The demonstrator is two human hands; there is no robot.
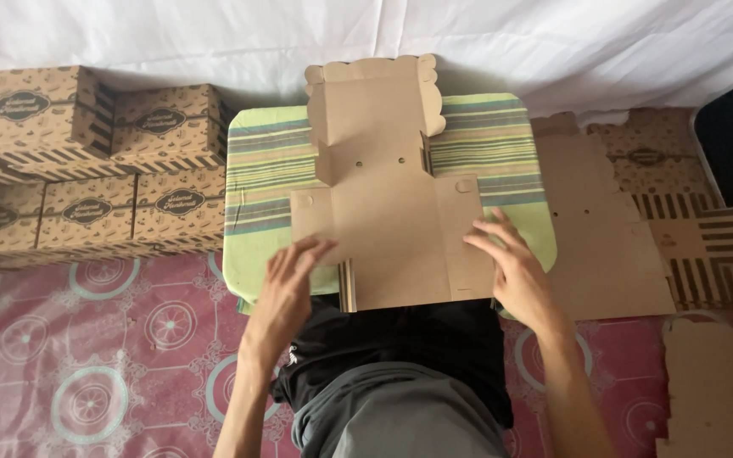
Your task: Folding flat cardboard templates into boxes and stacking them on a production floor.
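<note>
Brown cardboard, plain side up: the flat box blank (388, 195) lies on the small table with the green striped cloth (265, 161), right in front of my lap. Its long axis runs away from me, the scalloped flap at the far end toward the white sheet (553, 42), the near end hanging a little over the table's edge above my knees. My left hand (286, 284) rests with spread fingers on the near left side flap, fingertips on the card, gripping nothing. My right hand (511, 267) lies flat and open on the near right side flap, fingers pointing inward toward the middle panel. The blank sits between my two hands, both touching it from the sides. Two short flaps further up seem to stand partly raised, though I cannot be sure from this angle. Finished printed boxes (86, 161) are stacked to my left, and more flat blanks (629, 220) lie on the patterned red floor mat (112, 339) to my right.
</note>
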